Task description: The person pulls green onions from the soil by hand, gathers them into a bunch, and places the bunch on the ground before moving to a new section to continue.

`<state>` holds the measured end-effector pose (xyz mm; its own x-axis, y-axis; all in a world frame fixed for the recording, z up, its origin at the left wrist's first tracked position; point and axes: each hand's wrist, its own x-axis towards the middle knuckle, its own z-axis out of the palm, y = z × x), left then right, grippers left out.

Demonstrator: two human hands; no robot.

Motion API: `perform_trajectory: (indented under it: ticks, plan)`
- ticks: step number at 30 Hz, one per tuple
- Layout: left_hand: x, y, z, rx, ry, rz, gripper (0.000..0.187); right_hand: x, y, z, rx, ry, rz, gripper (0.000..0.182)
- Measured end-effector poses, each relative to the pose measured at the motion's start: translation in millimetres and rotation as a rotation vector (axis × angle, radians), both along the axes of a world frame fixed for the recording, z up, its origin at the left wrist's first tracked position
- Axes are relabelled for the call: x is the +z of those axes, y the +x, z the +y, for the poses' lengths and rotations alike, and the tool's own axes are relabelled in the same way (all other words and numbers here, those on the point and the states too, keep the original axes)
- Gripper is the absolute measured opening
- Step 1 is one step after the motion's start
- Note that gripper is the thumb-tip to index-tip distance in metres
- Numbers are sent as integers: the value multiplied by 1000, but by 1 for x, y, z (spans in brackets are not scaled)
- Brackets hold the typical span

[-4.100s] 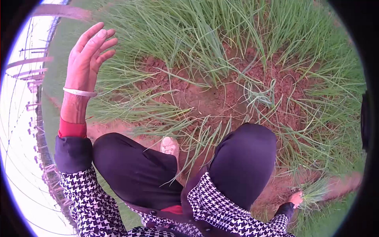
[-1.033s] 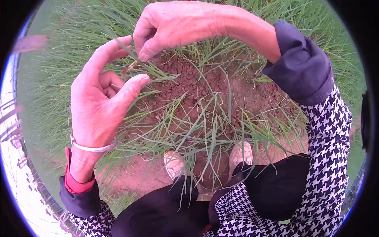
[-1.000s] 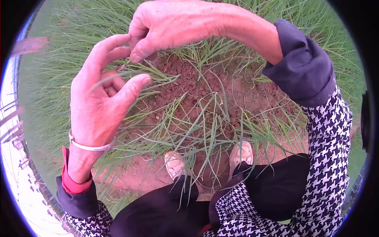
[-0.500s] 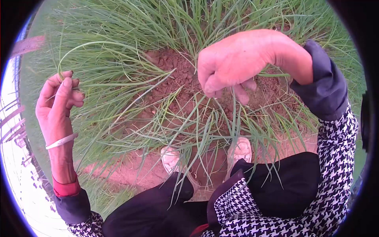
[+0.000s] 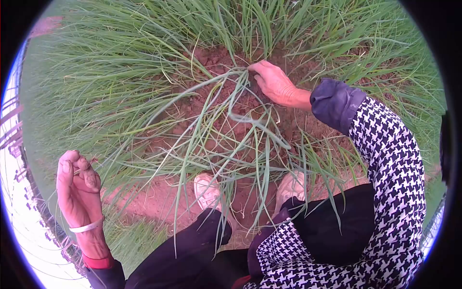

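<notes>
My right hand [image 5: 276,85] reaches over the bare soil patch, its fingers closed at the gathered end of some long green leaves [image 5: 236,72]. These leaves fan out from there toward my legs, and the fingertips are partly hidden. At the lower left, my left hand [image 5: 79,185] is raised palm up with its fingers curled. Something thin and small shows by its fingertips, too small to name. More loose green stalks [image 5: 267,166] lie across the soil in front of my shoes.
Dense green plants [image 5: 120,72] stand around the reddish-brown soil [image 5: 211,55] at the left, top and right. My two light shoes [image 5: 208,190] rest on the ground below the stalks. A pale strip with thin dark lines runs along the far left edge.
My right hand has moved forward and slightly left, down to the soil and leaves. My left hand has lowered, and the long curved leaf it held no longer shows in it.
</notes>
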<state>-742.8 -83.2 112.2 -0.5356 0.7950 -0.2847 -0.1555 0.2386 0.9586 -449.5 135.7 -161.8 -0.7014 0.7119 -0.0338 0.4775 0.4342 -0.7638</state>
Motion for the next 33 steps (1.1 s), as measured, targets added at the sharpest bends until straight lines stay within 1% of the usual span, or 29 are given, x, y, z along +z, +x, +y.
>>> perform_trajectory:
  ticks: [1,2,5,6,9,10,11,13,16,18,20,21,23,24,27,30,33]
  plan:
    - [-5,4,0,-2,-26,0,26,-2,0,3,-3,1,-5,24]
    - [-9,7,2,-3,-53,-2,25,0,-2,5,-81,19,-13,21]
    - [-16,9,1,-9,-76,-3,24,9,-5,18,-1,-22,-297,20]
    - [-16,10,1,-10,-76,-4,24,12,-6,20,78,-29,-445,22]
    - [-16,6,2,-6,-84,-12,23,38,-4,15,390,-63,-390,23]
    - [-17,4,0,3,-79,-21,23,44,-13,4,352,-43,-360,21]
    - [-19,3,0,9,-86,-20,23,39,-16,-5,398,43,-135,26]
    - [-19,2,1,11,-101,-5,23,43,-31,-23,295,-169,-1,18]
    - [-17,7,1,10,-99,2,22,7,-56,-18,121,111,-138,19]
    - [-13,12,0,9,-87,11,22,-2,-67,-1,156,-103,-187,19]
    - [-12,14,0,10,-85,16,22,-13,-68,11,272,159,-179,16]
    - [-12,13,-1,11,-84,18,22,-10,-68,17,160,168,-71,18]
    - [-14,11,-6,27,-90,19,22,-4,-70,36,112,-71,-269,26]
    - [-14,10,-6,32,-95,19,22,-3,-69,37,88,-142,-269,31]
    - [-15,11,-3,31,-102,12,21,-3,-63,31,67,-36,-207,39]
    - [-15,12,1,25,-109,10,21,-5,-63,20,69,103,-208,40]
    - [-13,17,5,35,-107,13,21,-4,-66,23,83,66,-281,38]
